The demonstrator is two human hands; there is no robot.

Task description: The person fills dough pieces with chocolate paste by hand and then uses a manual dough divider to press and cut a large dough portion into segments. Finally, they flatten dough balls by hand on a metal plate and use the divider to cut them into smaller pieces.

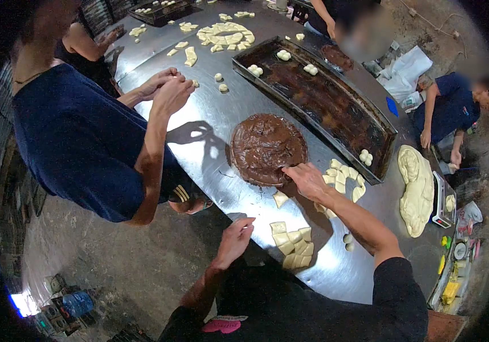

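- Right hand (307, 178): reaches across the steel table (210, 122), fingertips pressed together into the near edge of the brown paste mound (266, 148); whether they pinch any paste off cannot be told.
- Left hand (236, 238): rests at the table's near edge, fingers loosely curled, holding nothing visible, just beside the near dough pieces (293, 242).
- Brown paste mound: round, flat, mid-table, between the wearer and the dark baking tray (335, 114).
- Single dough piece (280, 198): lies just below the mound, near the right hand.
- Second heap of dough pieces (344, 178): right of the right wrist, against the tray's near corner.
- Dark baking tray: holds a few shaped dough balls (283, 55).
- Large dough mass (416, 188): at the table's right end, beside a scale (444, 200).
- Person in blue shirt (79, 137): stands at the left, both hands together over the table.
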